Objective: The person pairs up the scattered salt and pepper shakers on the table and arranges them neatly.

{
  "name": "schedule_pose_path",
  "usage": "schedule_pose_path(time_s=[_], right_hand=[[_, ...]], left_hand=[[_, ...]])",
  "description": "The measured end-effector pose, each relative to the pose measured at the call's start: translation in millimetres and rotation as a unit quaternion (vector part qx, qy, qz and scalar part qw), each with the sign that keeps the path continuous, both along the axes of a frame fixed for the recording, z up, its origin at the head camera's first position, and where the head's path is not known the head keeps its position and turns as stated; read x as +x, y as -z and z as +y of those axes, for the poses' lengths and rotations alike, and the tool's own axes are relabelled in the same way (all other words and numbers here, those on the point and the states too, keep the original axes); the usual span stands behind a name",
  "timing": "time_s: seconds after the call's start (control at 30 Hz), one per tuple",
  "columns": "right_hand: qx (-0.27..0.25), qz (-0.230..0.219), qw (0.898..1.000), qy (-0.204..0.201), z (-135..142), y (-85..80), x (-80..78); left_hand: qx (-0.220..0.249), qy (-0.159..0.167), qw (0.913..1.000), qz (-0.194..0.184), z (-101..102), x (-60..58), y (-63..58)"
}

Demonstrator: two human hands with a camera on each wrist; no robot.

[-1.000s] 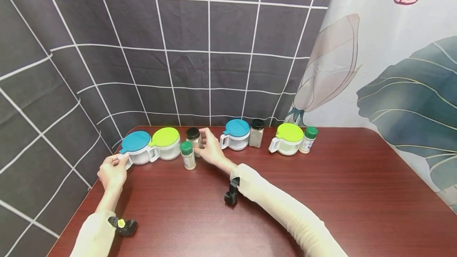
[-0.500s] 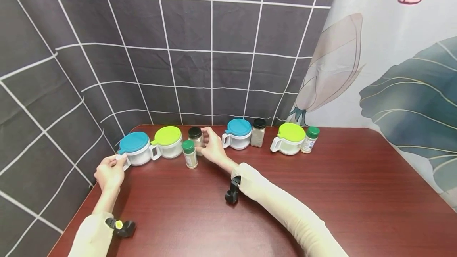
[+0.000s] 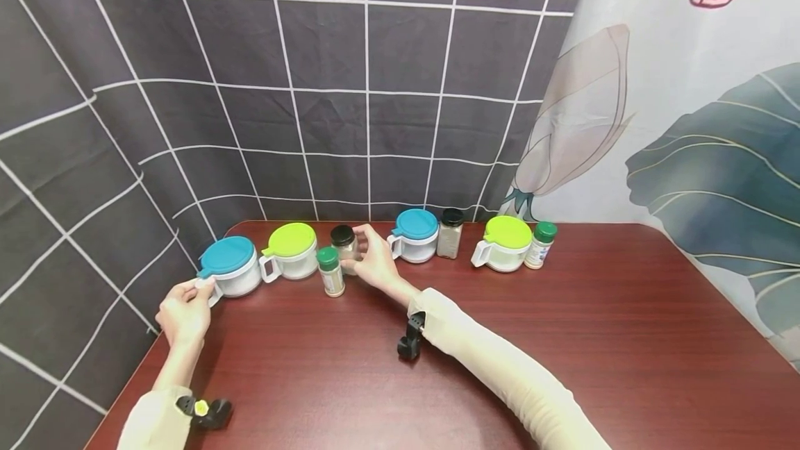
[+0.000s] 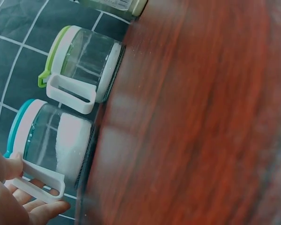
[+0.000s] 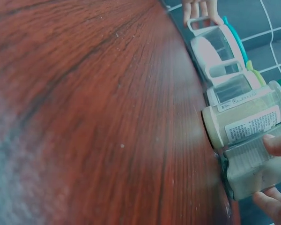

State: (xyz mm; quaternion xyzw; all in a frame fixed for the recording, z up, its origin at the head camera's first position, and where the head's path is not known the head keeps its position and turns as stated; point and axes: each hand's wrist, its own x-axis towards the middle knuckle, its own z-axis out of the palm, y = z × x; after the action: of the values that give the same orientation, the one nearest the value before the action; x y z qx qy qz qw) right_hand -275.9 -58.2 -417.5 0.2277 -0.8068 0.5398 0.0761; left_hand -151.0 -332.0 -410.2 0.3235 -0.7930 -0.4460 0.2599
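At the left end of the row, my left hand holds the white handle of a blue-lidded seasoning jar. White grains show through its clear wall in the left wrist view. A green-lidded seasoning jar stands to its right, with a gap between them. My right hand grips a black-capped spice jar from its right side, thumb in front. Just in front of that jar stands a green-capped spice bottle, full of pale powder. Both held jars stand upright on the table.
Farther right stand a second blue-lidded jar, another black-capped spice jar, a second green-lidded jar and another green-capped bottle. A dark grid-patterned cloth rises behind the reddish wooden table.
My left hand has drawn the blue-lidded jar left and slightly nearer, opening a gap to the green-lidded jar. The black-capped jar in my right hand has shifted slightly right.
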Motion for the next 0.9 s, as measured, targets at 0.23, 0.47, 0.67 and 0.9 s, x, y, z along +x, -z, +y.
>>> schedule_pose_path(time_s=[0.23,0.47,0.67,0.9], right_hand=[[0.006,-0.007,1.0,0.007,5.5,-3.3,4.7],[0.013,0.013,1.0,0.01,11.8,-5.1,7.4],[-0.001,0.03,1.0,0.003,15.7,-8.4,11.2],[-0.001,0.035,0.999,0.002,19.2,-12.1,15.2]], left_hand=[[-0.019,-0.002,0.9998,0.008,1.3,6.5,-4.3],[-0.018,-0.001,0.9997,0.016,2.3,12.6,-11.4],[-0.02,0.008,0.9991,0.035,4.9,16.6,-19.1],[-0.005,0.019,0.9986,0.048,3.6,20.2,-24.9]])
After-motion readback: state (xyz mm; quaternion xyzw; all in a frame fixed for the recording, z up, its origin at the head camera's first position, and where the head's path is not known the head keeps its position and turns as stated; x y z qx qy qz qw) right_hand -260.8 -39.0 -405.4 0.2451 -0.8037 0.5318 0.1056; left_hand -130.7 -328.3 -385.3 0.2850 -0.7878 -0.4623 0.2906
